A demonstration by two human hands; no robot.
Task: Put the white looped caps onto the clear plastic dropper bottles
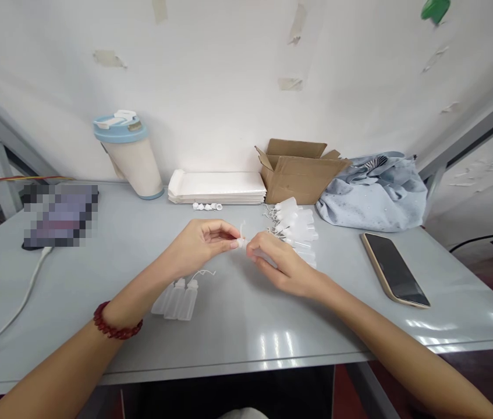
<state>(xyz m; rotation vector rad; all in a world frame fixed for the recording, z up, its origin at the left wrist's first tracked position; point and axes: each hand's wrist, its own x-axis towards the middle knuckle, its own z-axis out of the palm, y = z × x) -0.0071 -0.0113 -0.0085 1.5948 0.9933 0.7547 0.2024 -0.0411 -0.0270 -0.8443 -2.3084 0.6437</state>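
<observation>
In front of me, my left hand (205, 244) pinches the white cap (241, 242) of a small translucent plastic bottle between thumb and fingertips. A thin white string stands up from the cap. Closed around the bottle's body, my right hand (281, 262) hides most of it. Below my left wrist lie several similar bottles (180, 301) side by side, one with a white string at its neck. Behind my right hand is a pile of more translucent bottles (296, 224) with strings. A row of small white caps (208, 206) sits farther back.
Along the wall stand a cup with a blue lid (135, 157), a stack of white envelopes (217, 187), an open cardboard box (301, 174) and a light blue cloth bag (372, 195). One phone (394, 270) lies at right; a blurred device (63, 215) with a cable lies left.
</observation>
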